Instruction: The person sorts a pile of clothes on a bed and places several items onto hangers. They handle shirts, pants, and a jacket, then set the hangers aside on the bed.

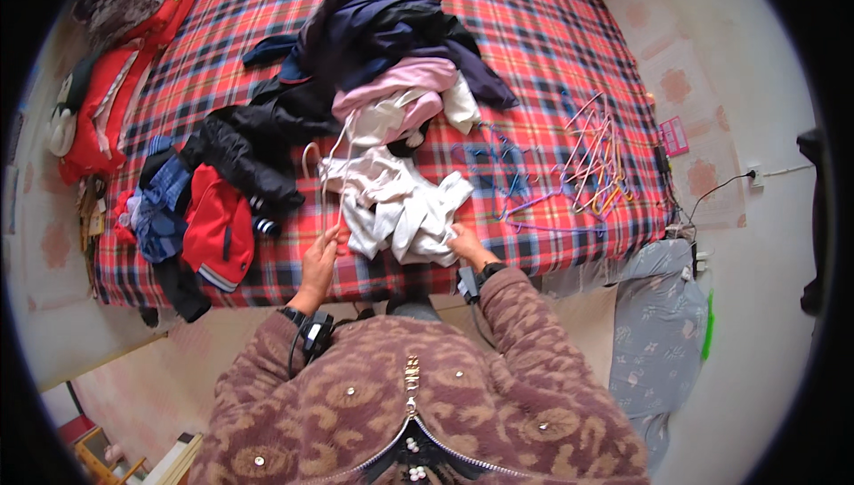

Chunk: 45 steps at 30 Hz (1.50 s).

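the left hand (318, 254) pinches the thin white wire hanger (338, 184) near its lower end, fingers closed around the wire. the right hand (466, 245) presses down on the near edge of the crumpled white cotton garment (400, 208), fingers curled into the cloth. the garment lies between the two hands on the red and blue plaid bed cover (534, 32), at the near edge of the bed, with the hanger running up through it. just beyond the hands sits a heap of dark navy, black and pink clothes (374, 58). to the left of the left hand lies a red jacket (218, 227) beside blue checked cloth. to the right of the right hand, well apart, lies a loose cluster of pink and purple wire hangers (587, 165). further right, off the bed, a small pink rectangular packet (673, 136) rests on the floor.
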Each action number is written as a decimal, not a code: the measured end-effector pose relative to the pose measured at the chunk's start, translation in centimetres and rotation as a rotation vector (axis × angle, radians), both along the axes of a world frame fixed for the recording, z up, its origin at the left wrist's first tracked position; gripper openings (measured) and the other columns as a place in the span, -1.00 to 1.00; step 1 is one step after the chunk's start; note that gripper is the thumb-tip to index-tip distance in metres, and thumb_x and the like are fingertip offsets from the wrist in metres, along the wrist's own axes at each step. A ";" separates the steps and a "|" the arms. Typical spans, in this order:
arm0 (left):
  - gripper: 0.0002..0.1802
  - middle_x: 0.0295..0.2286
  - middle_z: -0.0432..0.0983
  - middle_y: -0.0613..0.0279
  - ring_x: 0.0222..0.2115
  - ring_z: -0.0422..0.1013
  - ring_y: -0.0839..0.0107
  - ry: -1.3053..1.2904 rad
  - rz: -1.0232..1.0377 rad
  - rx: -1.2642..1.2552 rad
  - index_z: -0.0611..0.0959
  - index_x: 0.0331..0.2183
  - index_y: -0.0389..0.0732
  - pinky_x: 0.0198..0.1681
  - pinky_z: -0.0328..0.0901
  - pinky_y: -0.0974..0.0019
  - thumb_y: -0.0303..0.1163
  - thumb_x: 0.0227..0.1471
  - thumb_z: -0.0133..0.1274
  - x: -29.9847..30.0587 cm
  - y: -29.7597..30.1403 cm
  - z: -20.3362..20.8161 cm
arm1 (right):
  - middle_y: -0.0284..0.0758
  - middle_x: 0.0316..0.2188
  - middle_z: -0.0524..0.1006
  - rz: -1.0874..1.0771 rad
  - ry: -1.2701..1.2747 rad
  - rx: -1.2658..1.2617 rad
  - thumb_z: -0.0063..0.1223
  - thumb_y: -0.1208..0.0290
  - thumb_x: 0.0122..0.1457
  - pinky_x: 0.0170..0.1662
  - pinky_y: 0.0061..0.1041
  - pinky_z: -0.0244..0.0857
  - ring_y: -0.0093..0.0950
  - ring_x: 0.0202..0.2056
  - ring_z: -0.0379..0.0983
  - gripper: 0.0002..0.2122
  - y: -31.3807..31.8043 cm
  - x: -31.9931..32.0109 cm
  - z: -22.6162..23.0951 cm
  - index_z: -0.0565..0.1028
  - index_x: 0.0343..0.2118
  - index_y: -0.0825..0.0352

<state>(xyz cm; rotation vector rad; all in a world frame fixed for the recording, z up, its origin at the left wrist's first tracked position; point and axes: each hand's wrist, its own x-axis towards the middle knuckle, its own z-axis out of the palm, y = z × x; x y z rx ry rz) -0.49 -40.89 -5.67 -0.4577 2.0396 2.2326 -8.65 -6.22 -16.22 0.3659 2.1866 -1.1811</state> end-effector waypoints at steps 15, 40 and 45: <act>-0.64 -0.24 0.48 0.27 -0.32 0.38 0.56 -0.095 -0.012 0.235 0.49 -0.03 -0.22 -0.19 0.25 0.48 -0.50 0.12 -0.19 2.5 -3.1 0.2 | -0.08 -0.21 0.52 -0.050 0.235 0.174 0.01 0.40 -0.07 -0.10 -0.36 0.31 -0.22 -0.17 0.47 -0.56 -2.6 2.8 3.8 0.39 -0.04 0.32; -0.67 -0.22 0.49 0.20 -0.28 0.44 0.46 -0.046 -0.129 0.383 0.51 -0.07 -0.23 -0.11 0.32 0.36 -0.51 0.12 -0.20 4.4 -4.4 4.4 | -0.13 -0.32 0.54 0.438 0.528 -0.235 -0.02 0.30 0.08 -0.18 -0.40 0.34 -0.28 -0.27 0.50 -0.73 -21.6 2.8 15.3 0.51 -0.22 0.36; -0.67 -0.23 0.49 0.16 -0.32 0.44 0.44 -0.071 -0.327 0.448 0.51 -0.09 -0.28 -0.14 0.34 0.38 -0.52 0.10 -0.19 2.3 -0.9 4.8 | -0.17 -0.25 0.54 0.262 0.580 -0.055 -0.06 0.33 0.10 -0.11 -0.45 0.31 -0.33 -0.19 0.47 -0.72 -16.0 4.2 17.4 0.50 -0.18 0.36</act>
